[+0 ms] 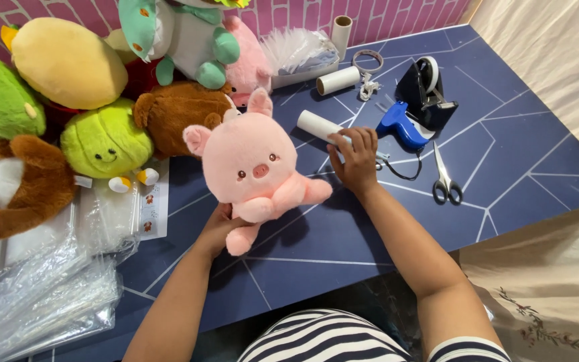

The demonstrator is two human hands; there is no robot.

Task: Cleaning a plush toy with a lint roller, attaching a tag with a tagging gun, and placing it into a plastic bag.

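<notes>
My left hand (pixel 217 228) grips a pink plush pig (pixel 252 167) from behind and below, holding it upright over the blue table (pixel 504 154). My right hand (pixel 355 157) reaches forward, its fingers closed on the near end of a white cylinder roll (pixel 316 124) that lies on the table. A blue glue gun (pixel 402 124) with a black cord lies just right of that hand.
A heap of plush toys (pixel 68 100) fills the back left. Clear plastic bags (pixel 41 288) are stacked at the front left. Scissors (pixel 445 181), a black tape dispenser (pixel 427 90), a tape ring (pixel 368 62) and cardboard tubes (pixel 338 80) lie at the back right.
</notes>
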